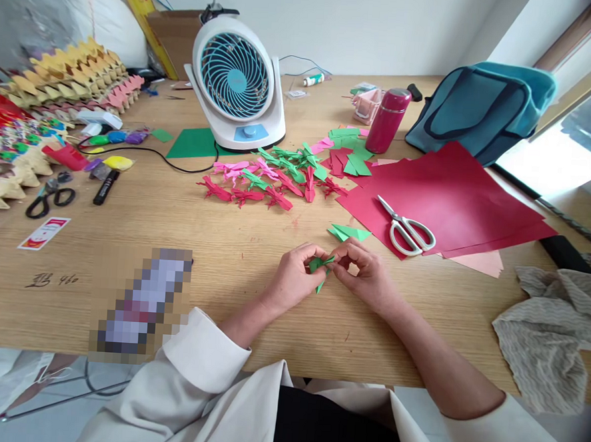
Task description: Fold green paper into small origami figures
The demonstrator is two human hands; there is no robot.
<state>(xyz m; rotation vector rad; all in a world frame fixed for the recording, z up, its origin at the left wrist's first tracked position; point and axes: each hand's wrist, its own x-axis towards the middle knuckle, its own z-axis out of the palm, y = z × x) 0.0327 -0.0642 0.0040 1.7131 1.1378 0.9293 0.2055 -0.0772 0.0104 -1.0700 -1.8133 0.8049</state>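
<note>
Both hands meet over the table around a small green folded paper piece (317,265). My left hand (296,274) pinches it from the left, fingers closed. From the right, my right hand (361,272) grips its upper end between thumb and fingertips. One pointed end of the paper sticks out below the fingers; part of it is hidden by them. Just beyond the hands lies another green folded paper (349,233). Farther back is a pile of folded paper figures (278,176) in red, pink and green. White-handled scissors (409,234) rest on red paper sheets (457,197) to the right.
A white fan (238,77) stands at the back, with green paper (193,144) beside it. A red bottle (388,120) and a blue bag (482,112) are at the back right. A cloth (551,337) hangs over the right front edge. Black scissors (50,198) and a marker (106,187) lie left.
</note>
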